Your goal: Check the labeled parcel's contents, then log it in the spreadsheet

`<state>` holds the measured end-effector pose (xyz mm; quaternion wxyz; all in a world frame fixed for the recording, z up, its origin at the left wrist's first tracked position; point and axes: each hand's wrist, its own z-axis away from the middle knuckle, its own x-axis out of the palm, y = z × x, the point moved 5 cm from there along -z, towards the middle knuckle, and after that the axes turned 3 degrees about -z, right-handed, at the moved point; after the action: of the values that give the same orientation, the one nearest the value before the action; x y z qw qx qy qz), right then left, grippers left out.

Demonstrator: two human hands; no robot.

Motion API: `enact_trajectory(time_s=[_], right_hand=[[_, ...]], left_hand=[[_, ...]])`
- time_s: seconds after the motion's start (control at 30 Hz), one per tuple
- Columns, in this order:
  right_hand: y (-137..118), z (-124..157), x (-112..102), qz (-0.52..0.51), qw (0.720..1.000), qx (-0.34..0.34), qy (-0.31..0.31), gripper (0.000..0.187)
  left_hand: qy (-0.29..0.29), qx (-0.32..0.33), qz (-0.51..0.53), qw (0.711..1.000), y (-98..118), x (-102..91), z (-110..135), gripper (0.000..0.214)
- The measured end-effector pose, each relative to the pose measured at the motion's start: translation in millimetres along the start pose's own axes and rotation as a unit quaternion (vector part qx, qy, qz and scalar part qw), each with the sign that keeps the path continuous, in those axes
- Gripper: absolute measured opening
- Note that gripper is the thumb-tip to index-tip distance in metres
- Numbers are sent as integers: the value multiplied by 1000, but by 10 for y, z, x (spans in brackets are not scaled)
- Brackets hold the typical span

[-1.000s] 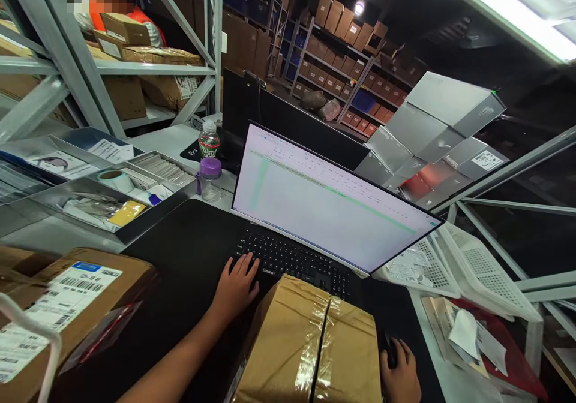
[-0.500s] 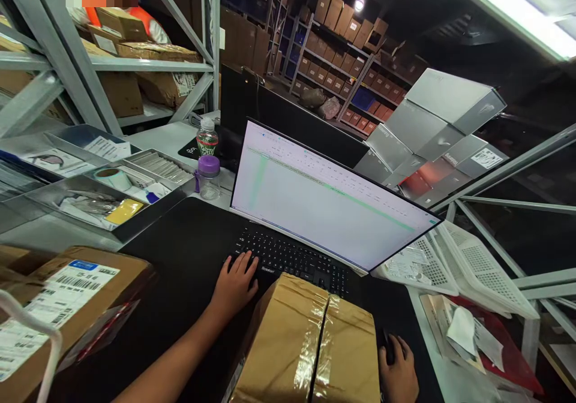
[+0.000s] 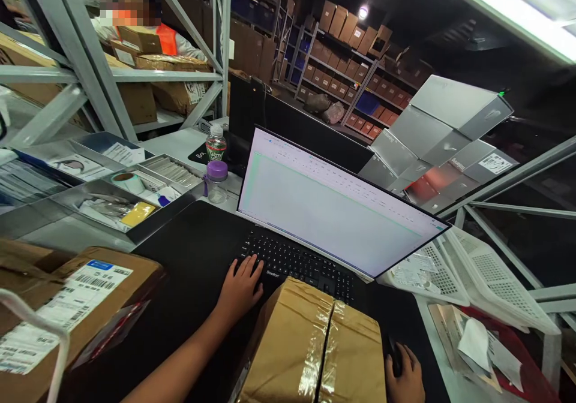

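While a brown, clear-taped cardboard box (image 3: 294,343) stands nearest, the right hand (image 3: 408,379) curls round a black mouse (image 3: 396,358) by the right edge of the black desk mat (image 3: 193,265). Fingers spread, gripping nothing, the left hand (image 3: 240,286) rests on the black "Bosston" keyboard (image 3: 294,259) near the mat's far edge. Beyond, green bands on the black-framed monitor (image 3: 333,211) look thinner than half a second earlier.

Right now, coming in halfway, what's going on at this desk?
A person sits at a computer: the left hand rests at the lower left of the keyboard, and the right hand is on the mouse. A taped carton is between the hands, its flaps closed. The monitor shows a mostly blank page, its text too small to read. A labelled carton lies at the left, untouched by either hand.
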<state>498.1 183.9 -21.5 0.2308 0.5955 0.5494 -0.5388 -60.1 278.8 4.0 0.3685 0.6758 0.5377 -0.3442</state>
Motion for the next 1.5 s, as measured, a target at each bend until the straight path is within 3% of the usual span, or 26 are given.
enact_trajectory(time_s=[0.37, 0.63, 1.07, 1.23, 1.5], right_hand=[[59, -83, 111, -80, 996, -27, 27, 73], [116, -73, 142, -72, 997, -5, -8, 73], [129, -78, 160, -77, 997, -26, 6, 71], [100, -56, 151, -68, 998, 1, 10, 72], [75, -71, 132, -62, 998, 3, -4, 72]], left_hand=[[5, -2, -3, 1000, 1, -51, -3, 50], [3, -13, 9, 1000, 4, -48, 0, 50], [5, -4, -7, 1000, 0, -69, -4, 49], [23, 6, -24, 999, 12, -75, -1, 49], [6, -11, 1, 1000, -1, -43, 7, 50]])
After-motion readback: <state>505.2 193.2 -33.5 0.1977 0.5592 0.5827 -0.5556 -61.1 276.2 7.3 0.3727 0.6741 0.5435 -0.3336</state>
